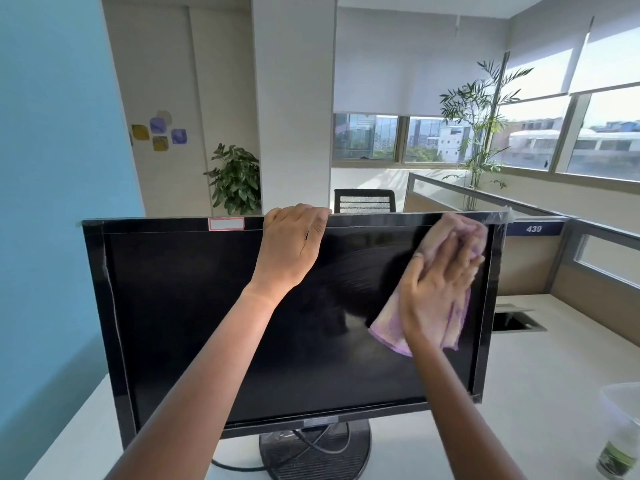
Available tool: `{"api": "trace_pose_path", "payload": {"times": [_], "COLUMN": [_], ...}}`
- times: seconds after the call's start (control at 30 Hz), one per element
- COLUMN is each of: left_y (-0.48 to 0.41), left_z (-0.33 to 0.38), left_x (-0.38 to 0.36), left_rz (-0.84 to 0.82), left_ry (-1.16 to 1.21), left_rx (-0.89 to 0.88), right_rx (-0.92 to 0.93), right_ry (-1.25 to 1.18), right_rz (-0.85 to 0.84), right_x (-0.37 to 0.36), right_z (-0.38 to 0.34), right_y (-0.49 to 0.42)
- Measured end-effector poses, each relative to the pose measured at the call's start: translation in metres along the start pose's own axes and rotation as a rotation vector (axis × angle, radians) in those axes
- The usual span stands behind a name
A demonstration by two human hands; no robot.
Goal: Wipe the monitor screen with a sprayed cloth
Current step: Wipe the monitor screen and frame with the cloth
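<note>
A black monitor [180, 323] with a dark, switched-off screen stands on a round base on the white desk. My left hand [294, 245] grips its top bezel near the middle, fingers hooked over the edge. My right hand [438, 289] presses a pink and purple cloth [388, 323] flat against the upper right part of the screen. The cloth hangs below my palm and bunches above my fingers near the top right corner. Faint streaks show on the glass to the left of the cloth.
A clear plastic bottle [620, 441] stands at the desk's right edge. An open cable hatch [516, 318] lies behind the monitor on the right. Cables [311, 445] cross the monitor base. Desk partitions [588, 265], a chair and plants stand beyond.
</note>
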State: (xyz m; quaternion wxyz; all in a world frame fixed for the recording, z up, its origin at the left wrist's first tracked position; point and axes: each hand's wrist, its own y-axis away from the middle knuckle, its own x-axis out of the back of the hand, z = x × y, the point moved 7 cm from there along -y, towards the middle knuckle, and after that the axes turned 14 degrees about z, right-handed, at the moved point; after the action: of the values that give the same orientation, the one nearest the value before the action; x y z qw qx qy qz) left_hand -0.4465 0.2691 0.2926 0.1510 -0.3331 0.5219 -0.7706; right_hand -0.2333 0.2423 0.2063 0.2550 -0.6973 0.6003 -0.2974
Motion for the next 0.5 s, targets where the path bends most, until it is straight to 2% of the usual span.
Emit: {"api": "trace_pose_path", "payload": {"times": [0.13,0.27,0.37,0.5], "left_y": [-0.001,-0.001,0.000,0.001], "left_z": [-0.001,-0.001,-0.002,0.001], "left_x": [-0.003,-0.002,0.000,-0.001], "left_rz": [-0.013,-0.006,0.002,0.007], "left_ry": [-0.012,0.007,0.018,0.027], "left_rx": [0.025,0.029,0.027,0.026], "right_rx": [0.153,0.749,1.034,1.223], "right_ry": [-0.046,-0.026,-0.079,-0.003], "right_rz": [-0.042,-0.219,-0.149,-0.068], "right_x": [-0.015,-0.034,-0.035,-0.031], "right_z": [-0.060,-0.109,-0.108,-0.072], "right_y": [0.053,0.133,0.148,0.116]}}
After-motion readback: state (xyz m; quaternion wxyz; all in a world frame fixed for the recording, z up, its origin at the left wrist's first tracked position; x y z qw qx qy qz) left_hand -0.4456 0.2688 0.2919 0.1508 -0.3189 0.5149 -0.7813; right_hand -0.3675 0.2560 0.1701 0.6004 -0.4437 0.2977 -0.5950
